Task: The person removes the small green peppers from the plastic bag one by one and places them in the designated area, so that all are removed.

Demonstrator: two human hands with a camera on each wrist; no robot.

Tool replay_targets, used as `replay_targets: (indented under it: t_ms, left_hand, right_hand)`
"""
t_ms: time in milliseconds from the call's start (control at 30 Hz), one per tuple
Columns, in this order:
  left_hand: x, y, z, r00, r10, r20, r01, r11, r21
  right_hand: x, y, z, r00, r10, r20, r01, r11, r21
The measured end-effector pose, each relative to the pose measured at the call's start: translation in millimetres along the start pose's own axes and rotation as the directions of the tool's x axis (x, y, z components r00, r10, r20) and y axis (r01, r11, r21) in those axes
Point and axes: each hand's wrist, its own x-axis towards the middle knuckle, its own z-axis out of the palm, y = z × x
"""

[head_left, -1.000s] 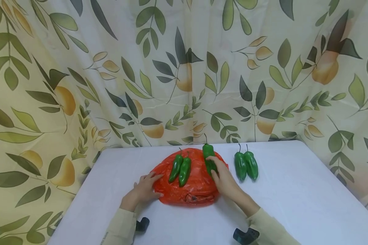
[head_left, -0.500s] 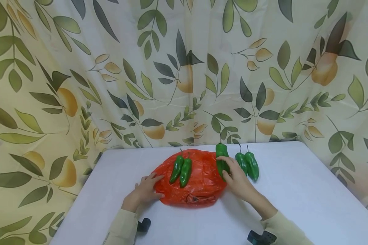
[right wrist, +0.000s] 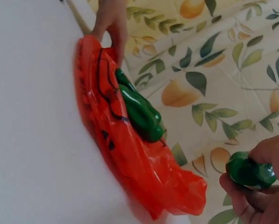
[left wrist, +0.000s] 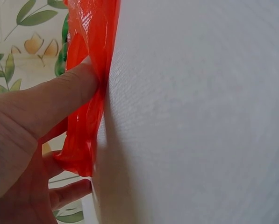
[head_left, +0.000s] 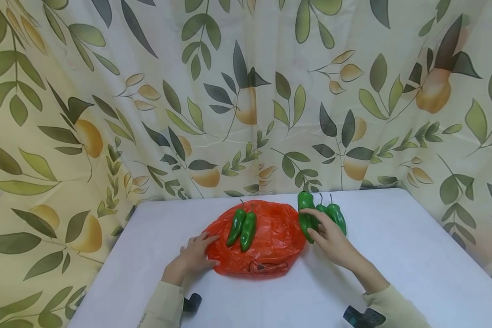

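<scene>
My right hand (head_left: 330, 237) pinches a glossy green chili pepper (head_left: 305, 200) between thumb and fingers, stem pointing to the back, just off the right edge of a crumpled red plastic bag (head_left: 270, 255). In the right wrist view the pepper's tip end (right wrist: 244, 170) faces the camera. Two more green peppers, a left one (head_left: 236, 228) and a right one (head_left: 248, 231), lie side by side on the bag. My left hand (head_left: 192, 256) rests with spread fingers at the bag's left edge; in the left wrist view its thumb (left wrist: 71, 91) touches the red plastic.
Two other green peppers stand close behind my right hand, the nearer one (head_left: 321, 208) partly hidden and the other (head_left: 337, 217) beside it. All lie on a white table (head_left: 246, 305). A leaf-and-fruit patterned curtain (head_left: 246, 91) hangs behind the table's back edge.
The right hand has carried its pepper from over the bag's right part rightward, to beside the pair on the table. The left hand stays at the bag.
</scene>
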Motion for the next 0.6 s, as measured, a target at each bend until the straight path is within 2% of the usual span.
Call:
replay_targets:
  t_ms: [367,600]
  left_hand:
    - [-3.9,3.2,-1.0,1.0,-0.008,0.002,0.008,1.0,-0.007]
    - [-1.4,2.9,-0.6,1.0,-0.019,0.0,0.019,1.0,0.009]
  right_hand:
    - [4.1,10,-27,0.997,0.067,-0.038,-0.069,0.997,-0.044]
    - [6.1,22,-43,0.993,0.114,-0.036,-0.116,0.992,-0.056]
